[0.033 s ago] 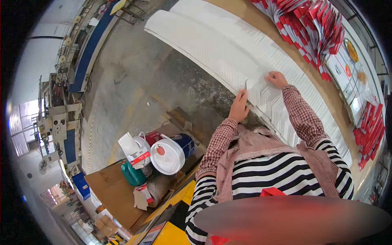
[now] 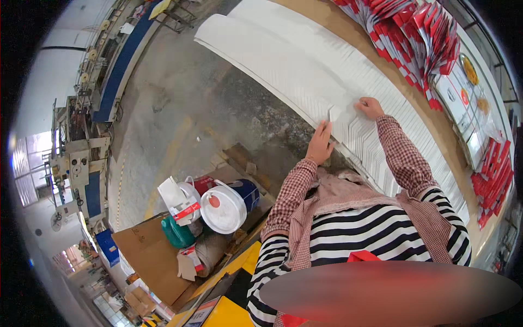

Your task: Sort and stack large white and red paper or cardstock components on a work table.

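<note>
- My left hand (image 2: 320, 144), fingers nearly straight, meets overlapping white sheets (image 2: 289, 62); I can't tell its grip.
- My right hand (image 2: 371, 108) curls over them, its hold also unclear.

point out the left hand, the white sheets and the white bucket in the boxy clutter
Left hand (image 2: 319, 146): head view, back of the hand
White sheets (image 2: 318, 76): head view, top of the overlapping row
White bucket (image 2: 224, 211): head view, its round end face
</note>
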`<move>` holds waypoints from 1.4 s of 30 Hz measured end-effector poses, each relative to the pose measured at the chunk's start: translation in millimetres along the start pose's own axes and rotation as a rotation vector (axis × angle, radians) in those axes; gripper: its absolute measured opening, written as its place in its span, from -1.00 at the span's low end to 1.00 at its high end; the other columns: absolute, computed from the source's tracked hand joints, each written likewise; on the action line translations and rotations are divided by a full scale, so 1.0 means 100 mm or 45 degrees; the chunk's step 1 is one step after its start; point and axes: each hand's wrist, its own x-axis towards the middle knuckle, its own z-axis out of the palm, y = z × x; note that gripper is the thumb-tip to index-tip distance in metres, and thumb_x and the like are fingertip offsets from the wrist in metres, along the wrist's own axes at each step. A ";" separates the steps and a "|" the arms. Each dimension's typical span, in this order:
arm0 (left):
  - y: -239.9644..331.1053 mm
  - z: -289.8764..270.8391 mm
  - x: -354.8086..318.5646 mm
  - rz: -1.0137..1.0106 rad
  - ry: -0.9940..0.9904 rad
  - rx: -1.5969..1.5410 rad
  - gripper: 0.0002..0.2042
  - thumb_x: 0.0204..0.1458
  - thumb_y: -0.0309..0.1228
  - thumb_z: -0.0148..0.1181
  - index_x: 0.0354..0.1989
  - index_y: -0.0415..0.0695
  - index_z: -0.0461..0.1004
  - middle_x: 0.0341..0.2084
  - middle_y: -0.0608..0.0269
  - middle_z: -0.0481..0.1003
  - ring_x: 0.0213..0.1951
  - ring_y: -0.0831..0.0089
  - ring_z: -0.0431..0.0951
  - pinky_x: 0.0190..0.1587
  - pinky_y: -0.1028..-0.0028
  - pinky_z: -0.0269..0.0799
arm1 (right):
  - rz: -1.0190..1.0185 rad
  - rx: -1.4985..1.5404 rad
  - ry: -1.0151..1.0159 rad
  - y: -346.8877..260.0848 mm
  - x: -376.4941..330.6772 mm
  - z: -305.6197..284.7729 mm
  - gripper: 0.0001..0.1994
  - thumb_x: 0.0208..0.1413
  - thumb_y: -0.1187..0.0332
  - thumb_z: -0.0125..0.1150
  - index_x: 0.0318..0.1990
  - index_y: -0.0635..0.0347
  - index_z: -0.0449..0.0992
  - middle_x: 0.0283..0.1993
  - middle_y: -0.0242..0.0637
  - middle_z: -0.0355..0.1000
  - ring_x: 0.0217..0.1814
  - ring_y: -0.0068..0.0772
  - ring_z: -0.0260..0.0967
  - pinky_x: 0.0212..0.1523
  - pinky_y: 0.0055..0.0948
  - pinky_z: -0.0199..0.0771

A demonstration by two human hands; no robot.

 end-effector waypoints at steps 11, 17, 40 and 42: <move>-0.05 0.08 -0.11 0.058 0.054 0.402 -0.42 -0.07 -0.39 0.07 0.15 -0.20 0.03 0.19 0.07 -0.04 0.24 0.15 -0.14 0.20 0.28 -0.04 | -0.067 -0.051 0.206 -0.19 -0.09 0.12 -0.59 -0.10 0.03 0.14 -0.56 0.28 0.36 -0.69 -0.14 0.24 -0.64 -0.23 0.16 -0.56 -0.33 0.15; 0.11 0.08 -0.06 -0.024 -0.077 0.526 -0.40 0.01 -0.30 0.00 0.20 -0.18 -0.09 0.24 0.18 -0.19 0.26 0.23 -0.20 0.17 0.18 -0.02 | 0.140 -0.112 0.095 -0.06 -0.08 -0.05 -0.61 -0.09 0.09 0.18 -0.58 0.30 0.34 -0.68 -0.23 0.24 -0.64 -0.45 0.14 -0.55 -0.42 0.17; 0.11 0.16 -0.08 -0.127 -0.068 0.737 -0.37 0.02 -0.08 -0.08 0.20 -0.18 -0.04 0.24 0.23 -0.14 0.25 0.23 -0.13 0.00 0.20 0.18 | 0.184 -0.030 -0.053 0.21 -0.20 0.02 -0.52 -0.11 -0.04 0.13 -0.42 0.32 0.48 -0.54 -0.21 0.41 -0.52 -0.44 0.31 -0.44 -0.42 0.28; 0.14 0.18 -0.06 -0.144 -0.091 0.758 -0.38 0.03 -0.09 -0.10 0.20 -0.17 -0.06 0.24 0.23 -0.14 0.25 0.23 -0.13 0.00 0.21 0.19 | 0.125 -0.246 0.154 0.28 -0.17 0.05 -0.52 -0.12 -0.03 0.14 -0.38 0.34 0.48 -0.51 -0.15 0.43 -0.47 -0.37 0.35 -0.40 -0.41 0.29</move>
